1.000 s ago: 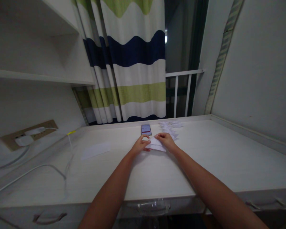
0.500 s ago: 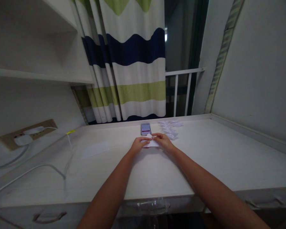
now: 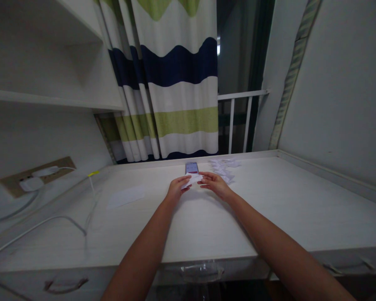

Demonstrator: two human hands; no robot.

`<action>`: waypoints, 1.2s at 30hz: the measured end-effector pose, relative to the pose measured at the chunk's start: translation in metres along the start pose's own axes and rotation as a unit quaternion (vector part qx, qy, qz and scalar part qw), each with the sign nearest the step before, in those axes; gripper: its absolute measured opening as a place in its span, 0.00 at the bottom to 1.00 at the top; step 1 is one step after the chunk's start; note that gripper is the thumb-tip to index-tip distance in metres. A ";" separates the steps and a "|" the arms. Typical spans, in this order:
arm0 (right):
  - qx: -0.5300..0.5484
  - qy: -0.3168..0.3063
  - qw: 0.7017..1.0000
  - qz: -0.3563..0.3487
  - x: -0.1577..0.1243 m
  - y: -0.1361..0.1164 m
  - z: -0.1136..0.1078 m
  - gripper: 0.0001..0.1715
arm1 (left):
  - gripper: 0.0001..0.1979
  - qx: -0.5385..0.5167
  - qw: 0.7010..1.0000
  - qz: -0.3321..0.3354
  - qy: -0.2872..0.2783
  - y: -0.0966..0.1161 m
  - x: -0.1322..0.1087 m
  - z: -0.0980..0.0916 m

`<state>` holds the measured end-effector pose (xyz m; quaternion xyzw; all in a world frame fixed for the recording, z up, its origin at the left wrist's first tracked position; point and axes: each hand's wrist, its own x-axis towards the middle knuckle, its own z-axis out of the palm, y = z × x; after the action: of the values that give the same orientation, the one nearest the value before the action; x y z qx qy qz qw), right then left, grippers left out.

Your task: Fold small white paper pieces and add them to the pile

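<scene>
A small folded white paper (image 3: 194, 179) is held up between my hands, slightly above the desk. My left hand (image 3: 177, 187) grips its left end between thumb and fingers. At the other end, my right hand (image 3: 215, 184) pinches the paper's right edge with its fingertips. Just behind the paper lies a phone (image 3: 191, 167) with its screen lit; the paper and fingers cover its lower part. Several folded white paper pieces (image 3: 222, 168) lie in a loose cluster beyond my right hand.
Flat white paper sheets (image 3: 125, 197) lie on the left of the white desk (image 3: 269, 209). A white cable (image 3: 58, 217) runs across the desk's left side from the wall socket (image 3: 34, 177). A striped curtain (image 3: 181, 96) hangs behind the desk.
The paper has been lifted off the desk and tilted, and its shape now looks narrower. Both hands have turned, with their fingers now around its ends.
</scene>
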<state>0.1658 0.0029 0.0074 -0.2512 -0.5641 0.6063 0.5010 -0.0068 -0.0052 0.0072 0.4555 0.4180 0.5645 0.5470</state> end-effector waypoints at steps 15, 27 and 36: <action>-0.145 0.002 0.989 0.014 -0.002 -0.001 0.004 0.15 | 0.15 0.097 0.994 0.008 -0.049 -0.002 -0.004 0.005; -0.037 0.044 0.996 0.063 0.000 0.001 -0.004 0.14 | 0.20 0.066 0.984 -0.016 -0.165 0.003 -0.010 0.005; -0.008 0.080 0.995 0.059 0.002 0.001 -0.002 0.13 | 0.17 0.026 0.989 -0.024 -0.140 -0.001 -0.007 0.007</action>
<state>0.1668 0.0059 0.0061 -0.3361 -0.5113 0.6079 0.5060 0.0001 -0.0122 0.0072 0.5340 0.3626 0.4706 0.6016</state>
